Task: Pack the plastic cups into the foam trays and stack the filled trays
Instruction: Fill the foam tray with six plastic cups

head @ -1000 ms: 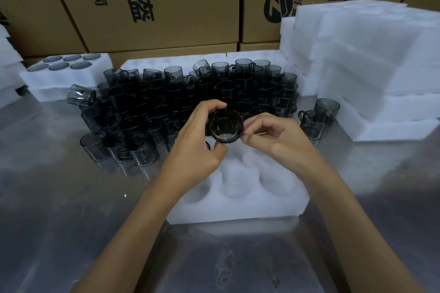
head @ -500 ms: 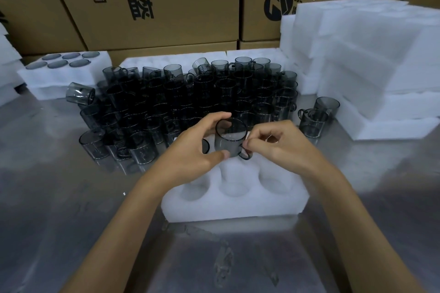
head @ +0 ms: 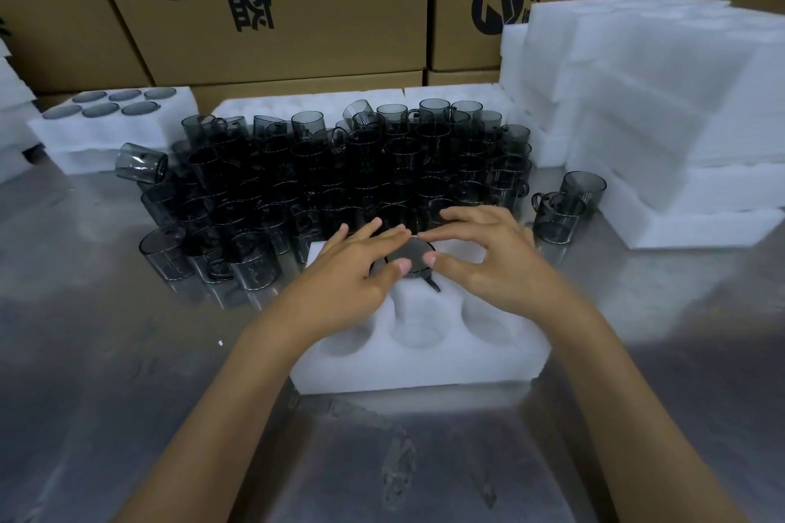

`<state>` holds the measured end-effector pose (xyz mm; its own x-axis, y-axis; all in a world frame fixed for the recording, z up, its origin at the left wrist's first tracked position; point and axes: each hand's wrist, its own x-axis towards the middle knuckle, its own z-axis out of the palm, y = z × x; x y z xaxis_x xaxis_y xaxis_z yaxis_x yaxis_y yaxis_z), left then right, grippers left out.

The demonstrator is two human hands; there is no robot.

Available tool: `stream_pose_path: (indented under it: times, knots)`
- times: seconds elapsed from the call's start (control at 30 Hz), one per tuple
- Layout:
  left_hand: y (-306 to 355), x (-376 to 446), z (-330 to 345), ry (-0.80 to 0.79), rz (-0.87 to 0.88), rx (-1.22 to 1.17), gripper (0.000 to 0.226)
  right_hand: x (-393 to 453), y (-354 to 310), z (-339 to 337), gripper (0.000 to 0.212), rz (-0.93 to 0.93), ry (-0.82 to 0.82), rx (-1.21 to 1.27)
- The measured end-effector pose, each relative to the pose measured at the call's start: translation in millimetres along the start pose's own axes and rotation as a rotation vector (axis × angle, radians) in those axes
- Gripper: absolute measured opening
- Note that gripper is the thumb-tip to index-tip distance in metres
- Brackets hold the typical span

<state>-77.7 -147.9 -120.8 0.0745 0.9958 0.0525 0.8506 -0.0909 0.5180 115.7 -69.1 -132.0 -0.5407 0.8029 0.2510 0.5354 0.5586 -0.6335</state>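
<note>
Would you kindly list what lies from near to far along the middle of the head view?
Foam tray → cup pressed into it → crowd of loose cups → cardboard boxes.

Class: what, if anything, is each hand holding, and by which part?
Nothing is gripped. Left hand and right hand press straight fingers on the dark smoky plastic cup's upturned base.

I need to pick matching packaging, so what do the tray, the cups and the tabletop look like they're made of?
Tray: soft white foam, matte, with slightly fuzzy edges. Cups: smoky grey see-through plastic by the look, glossy with rim highlights, though glass can't be ruled out. Tabletop: probably stainless steel, with blurred reflections.
</note>
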Motion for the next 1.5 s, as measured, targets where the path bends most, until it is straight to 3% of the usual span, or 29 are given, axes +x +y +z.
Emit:
stream_pose_path:
  times: [0.2, 0.3, 0.43, 0.6, 0.7, 0.8, 0.93, 1.13, 1.3, 1.4, 1.5]
  knots:
    - [-2, 1, 4, 0.040, 0.001, 0.021, 0.048, 4, 3, 1, 0.022, 0.021, -0.055, 0.111]
    - [-4, 4, -2, 0.112, -0.038, -0.169, 0.040, 5, 4, 2, 0.024, 0.043, -0.039, 0.165]
    - [-10, 40, -19, 0.360, -0.078, -0.187, 0.032, 5, 6, -1, 0.010, 0.047, 0.081, 0.395]
    - [-6, 107, -35, 0.346, -0.140, -0.059, 0.043, 8, 13, -6, 0.015, 0.137, 0.266, 0.513]
    - [-2, 128, -32, 0.340, -0.187, -0.015, 0.036, 9, 19, -8, 0.018, 0.187, 0.297, 0.509]
    - [-2, 132, -26, 0.416, -0.227, -0.020, 0.026, 11, 24, -11, 0.022, 0.208, 0.321, 0.498]
    - [-2, 119, -22, 0.519, -0.226, -0.080, 0.038, 11, 30, -11, 0.021, 0.250, 0.370, 0.533]
    - [29, 75, -27, 0.476, 0.023, -0.189, 0.030, 14, 32, -12, 0.016, 0.240, 0.418, 0.654]
    - [53, 42, -20, 0.218, 0.122, -0.416, 0.025, 14, 30, -24, 0.022, 0.298, 0.450, 0.764]
    - [56, 35, -5, 0.136, 0.116, -0.392, 0.042, 11, 30, -26, 0.023, 0.311, 0.415, 0.711]
    - [52, 34, 3, 0.189, 0.142, -0.331, 0.052, 10, 29, -28, 0.018, 0.308, 0.322, 0.693]
